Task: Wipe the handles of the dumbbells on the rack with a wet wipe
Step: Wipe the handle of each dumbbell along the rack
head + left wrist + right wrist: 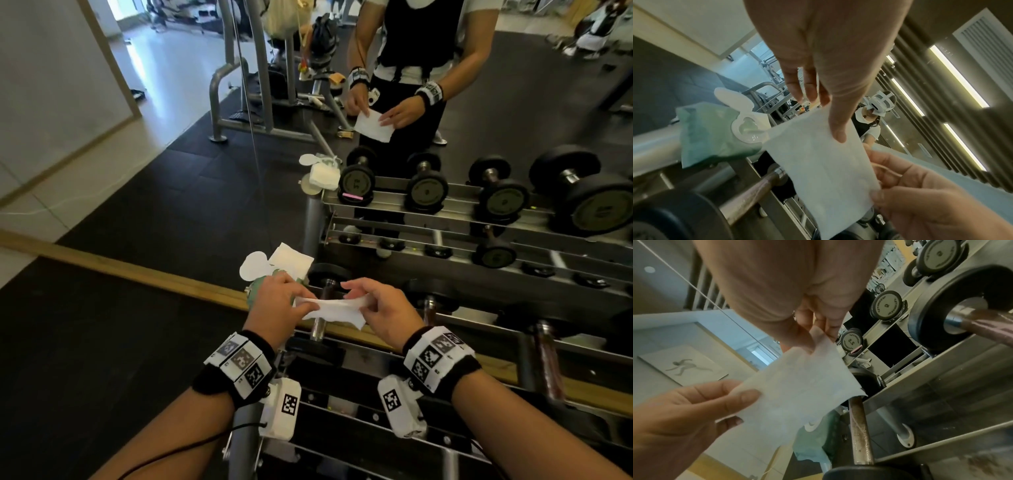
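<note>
Two hands stretched a wet wipe above the dumbbell rack.

The rack (pixel 394 383) filled the lower right, a mirror at twelve o'clock. The nearest dumbbell (pixel 320 325) lay under the wipe. Left hand (pixel 277 308) and right hand (pixel 387 308) each had their grip pinched on opposite ends of the wipe (pixel 339 308); the wipe pack (pixel 260 284) sat at ten o'clock.

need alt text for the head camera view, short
Two hands, left hand and right hand, stretch a white wet wipe between them above a dumbbell handle on a metal rack. A mirror behind reflects the person and more dumbbells.
</note>
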Demonstrator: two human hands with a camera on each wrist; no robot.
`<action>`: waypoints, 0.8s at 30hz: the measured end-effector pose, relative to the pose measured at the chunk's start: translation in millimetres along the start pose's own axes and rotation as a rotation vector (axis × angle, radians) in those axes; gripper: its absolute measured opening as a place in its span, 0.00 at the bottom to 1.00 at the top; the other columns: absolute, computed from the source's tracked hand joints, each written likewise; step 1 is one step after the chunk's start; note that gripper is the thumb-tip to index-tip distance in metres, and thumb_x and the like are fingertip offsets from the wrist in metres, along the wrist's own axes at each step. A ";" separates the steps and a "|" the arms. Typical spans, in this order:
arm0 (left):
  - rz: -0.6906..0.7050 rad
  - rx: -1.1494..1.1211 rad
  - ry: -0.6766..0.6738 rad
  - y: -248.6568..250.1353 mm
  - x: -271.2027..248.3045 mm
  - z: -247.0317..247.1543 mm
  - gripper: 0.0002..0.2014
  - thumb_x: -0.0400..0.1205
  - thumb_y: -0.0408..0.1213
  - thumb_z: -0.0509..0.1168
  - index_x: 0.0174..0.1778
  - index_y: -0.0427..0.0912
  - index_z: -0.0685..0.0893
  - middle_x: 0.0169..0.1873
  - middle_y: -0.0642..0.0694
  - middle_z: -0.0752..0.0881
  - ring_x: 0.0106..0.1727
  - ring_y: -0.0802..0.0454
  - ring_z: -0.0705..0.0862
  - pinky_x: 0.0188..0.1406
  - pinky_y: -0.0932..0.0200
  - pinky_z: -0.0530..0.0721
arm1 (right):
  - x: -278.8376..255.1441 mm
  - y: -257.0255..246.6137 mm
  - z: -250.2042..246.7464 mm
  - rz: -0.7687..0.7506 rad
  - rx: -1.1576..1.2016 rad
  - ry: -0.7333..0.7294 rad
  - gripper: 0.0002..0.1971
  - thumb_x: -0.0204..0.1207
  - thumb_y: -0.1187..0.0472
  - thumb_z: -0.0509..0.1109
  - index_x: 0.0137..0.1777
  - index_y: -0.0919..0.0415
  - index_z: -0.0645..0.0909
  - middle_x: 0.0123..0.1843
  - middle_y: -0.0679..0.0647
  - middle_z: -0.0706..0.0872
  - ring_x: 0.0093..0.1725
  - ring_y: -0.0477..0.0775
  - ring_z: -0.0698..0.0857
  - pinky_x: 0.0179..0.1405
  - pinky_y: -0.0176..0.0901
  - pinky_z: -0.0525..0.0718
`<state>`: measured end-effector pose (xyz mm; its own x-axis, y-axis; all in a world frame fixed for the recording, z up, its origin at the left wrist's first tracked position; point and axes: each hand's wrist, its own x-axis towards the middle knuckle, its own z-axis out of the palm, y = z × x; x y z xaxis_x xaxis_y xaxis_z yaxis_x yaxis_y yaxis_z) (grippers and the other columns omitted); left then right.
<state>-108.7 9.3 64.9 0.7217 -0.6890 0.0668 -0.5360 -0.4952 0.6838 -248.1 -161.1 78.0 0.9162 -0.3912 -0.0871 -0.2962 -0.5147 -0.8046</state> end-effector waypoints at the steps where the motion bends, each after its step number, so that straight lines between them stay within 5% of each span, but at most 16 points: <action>1: 0.022 -0.012 -0.004 1.2 0.3 2.6 0.05 0.75 0.44 0.77 0.46 0.51 0.93 0.51 0.54 0.80 0.57 0.55 0.74 0.60 0.58 0.74 | 0.3 1.6 -0.3 0.022 -0.019 -0.031 0.25 0.75 0.75 0.68 0.65 0.47 0.82 0.58 0.46 0.86 0.58 0.42 0.82 0.55 0.21 0.77; 5: -0.042 -0.292 -0.053 3.2 5.8 16.1 0.04 0.80 0.37 0.73 0.47 0.51 0.88 0.48 0.55 0.85 0.52 0.59 0.81 0.57 0.62 0.79 | 5.4 9.1 4.3 0.029 -0.059 -0.103 0.11 0.74 0.58 0.75 0.56 0.47 0.85 0.51 0.46 0.84 0.53 0.47 0.82 0.58 0.47 0.82; 7: -0.136 -0.426 -0.054 3.1 7.7 24.3 0.07 0.83 0.35 0.69 0.51 0.52 0.87 0.46 0.56 0.87 0.50 0.58 0.84 0.53 0.62 0.82 | 10.0 17.2 6.9 0.003 -0.143 -0.096 0.06 0.77 0.49 0.73 0.51 0.47 0.85 0.44 0.42 0.84 0.51 0.47 0.80 0.63 0.53 0.76; 10: -0.246 -0.524 -0.027 2.9 9.9 39.9 0.12 0.86 0.33 0.65 0.64 0.49 0.83 0.56 0.51 0.84 0.55 0.52 0.84 0.54 0.59 0.84 | 16.0 29.9 6.5 -0.021 -0.178 -0.058 0.03 0.78 0.45 0.70 0.46 0.41 0.83 0.42 0.37 0.84 0.52 0.39 0.77 0.72 0.56 0.63; 13: -0.313 -0.560 -0.028 4.2 13.3 55.4 0.17 0.86 0.34 0.65 0.70 0.51 0.78 0.57 0.46 0.84 0.54 0.50 0.85 0.55 0.54 0.86 | 21.0 42.4 4.5 0.009 0.011 -0.130 0.07 0.73 0.46 0.75 0.48 0.44 0.84 0.45 0.41 0.88 0.53 0.42 0.84 0.68 0.62 0.75; 16: -0.353 -0.571 -0.018 1.7 15.9 66.5 0.19 0.84 0.35 0.67 0.71 0.53 0.78 0.56 0.48 0.86 0.55 0.50 0.87 0.56 0.49 0.88 | 29.0 49.8 -0.9 0.053 0.026 -0.294 0.10 0.72 0.48 0.77 0.50 0.48 0.86 0.46 0.47 0.90 0.49 0.46 0.87 0.60 0.60 0.84; 19: -0.407 -0.590 0.011 -3.8 17.4 75.3 0.22 0.81 0.34 0.72 0.70 0.52 0.78 0.49 0.44 0.89 0.52 0.49 0.88 0.54 0.52 0.87 | 36.7 56.6 -2.4 -0.020 -0.069 -0.385 0.09 0.73 0.49 0.77 0.40 0.53 0.86 0.44 0.51 0.87 0.47 0.50 0.84 0.58 0.60 0.83; 22: -0.458 -0.602 0.046 -8.4 15.6 81.9 0.23 0.78 0.32 0.75 0.67 0.50 0.78 0.48 0.45 0.89 0.51 0.49 0.88 0.55 0.56 0.86 | 40.0 58.5 0.6 -0.146 -0.022 -0.331 0.06 0.69 0.53 0.81 0.38 0.48 0.85 0.60 0.40 0.81 0.64 0.45 0.77 0.67 0.42 0.76; 24: -0.481 -0.619 0.078 -11.3 11.9 84.4 0.22 0.78 0.34 0.75 0.66 0.50 0.79 0.51 0.48 0.88 0.52 0.49 0.88 0.54 0.57 0.87 | 43.8 58.4 1.2 -0.183 0.042 -0.298 0.13 0.68 0.57 0.82 0.33 0.43 0.80 0.66 0.38 0.80 0.69 0.41 0.75 0.68 0.29 0.69</action>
<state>-131.0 -37.9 -3.4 0.8537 -0.4231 -0.3038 0.1676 -0.3292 0.9293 -224.9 -207.4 26.5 0.9934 -0.0523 -0.1017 -0.1140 -0.5212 -0.8458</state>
